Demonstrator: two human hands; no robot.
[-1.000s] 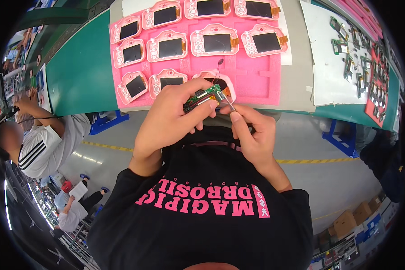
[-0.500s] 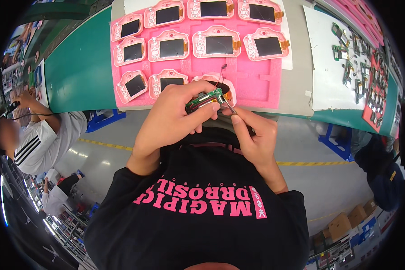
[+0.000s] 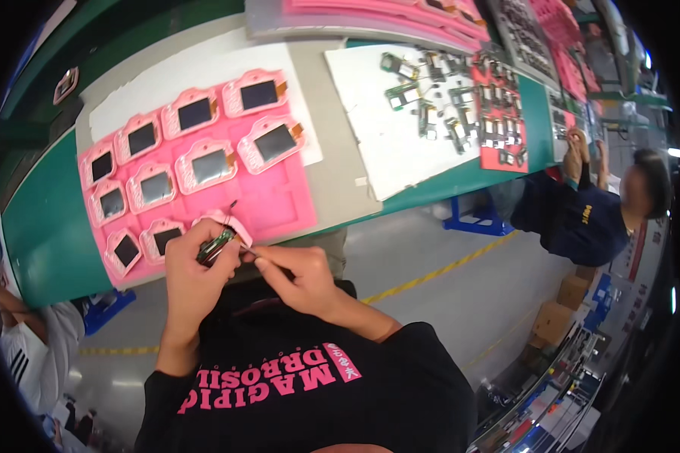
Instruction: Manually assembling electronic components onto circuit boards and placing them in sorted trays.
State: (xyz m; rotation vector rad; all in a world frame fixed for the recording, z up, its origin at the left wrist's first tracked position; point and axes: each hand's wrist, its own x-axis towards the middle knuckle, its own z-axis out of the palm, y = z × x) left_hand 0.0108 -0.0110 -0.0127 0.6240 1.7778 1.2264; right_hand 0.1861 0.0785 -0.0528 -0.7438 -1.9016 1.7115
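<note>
My left hand (image 3: 194,268) is closed on a small green circuit board (image 3: 218,244), pinched between thumb and fingers; a thin wire with a dark tip (image 3: 233,204) sticks up from it. My right hand (image 3: 302,278) grips slim metal tweezers (image 3: 248,250), their tip close to the board's right end. Both hands are over the front edge of a pink foam tray (image 3: 283,198). Just behind the board, a pink plastic shell (image 3: 239,229) is partly hidden by my left hand. Several pink shells with dark screens, such as one shell (image 3: 272,143), lie in rows on the tray.
Right of the tray, a white sheet (image 3: 370,124) bears several circuit boards with wires; more sit on a red foam tray (image 3: 500,113). Stacked pink trays (image 3: 400,16) stand at the back. A co-worker in dark clothing (image 3: 574,219) sits at right; another person's white sleeve (image 3: 41,347) shows at left.
The view has swung to the right, so the tray and my hands appear farther left. My left hand still holds the circuit board and my right hand the tweezers.
</note>
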